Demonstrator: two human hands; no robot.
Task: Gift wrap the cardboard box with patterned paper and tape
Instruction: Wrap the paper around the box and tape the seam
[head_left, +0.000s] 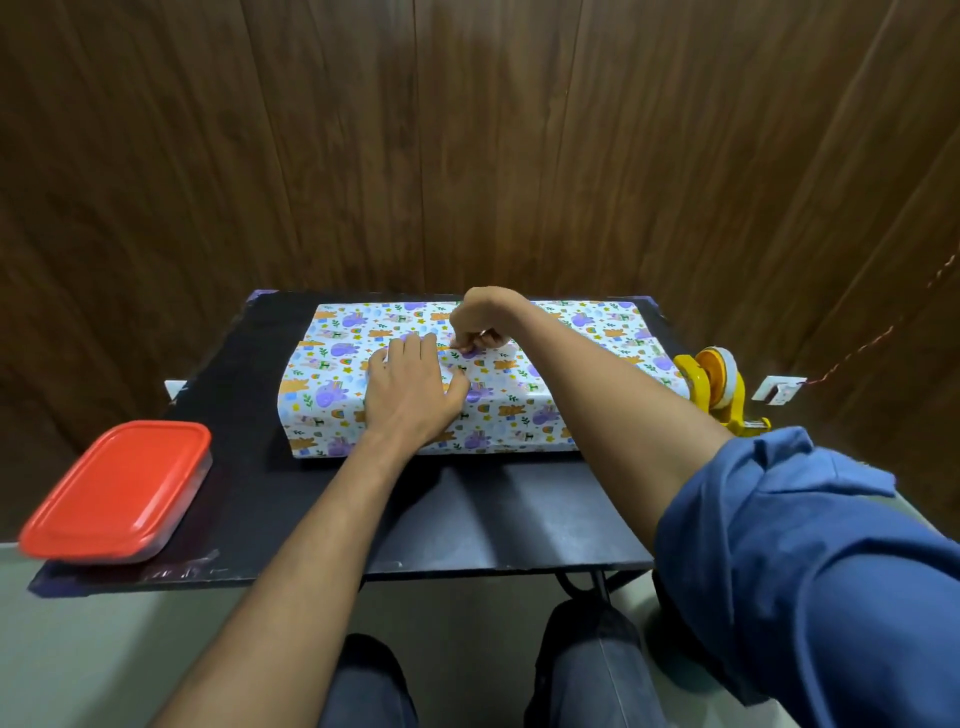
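The box (519, 415) lies in the middle of the black table (498, 514), covered in white patterned paper with purple and orange animals. My left hand (410, 389) lies flat on top of the box, fingers spread, pressing the paper down. My right hand (480, 325) is just beyond it, bent at the wrist, with its fingertips pinched on a small piece of tape at the paper's seam. The cardboard itself is hidden under the paper.
A yellow tape dispenser (719, 389) with a roll stands at the table's right edge. A clear container with a red lid (122, 488) sits at the front left corner. A wooden wall rises right behind the table. My knees show below the front edge.
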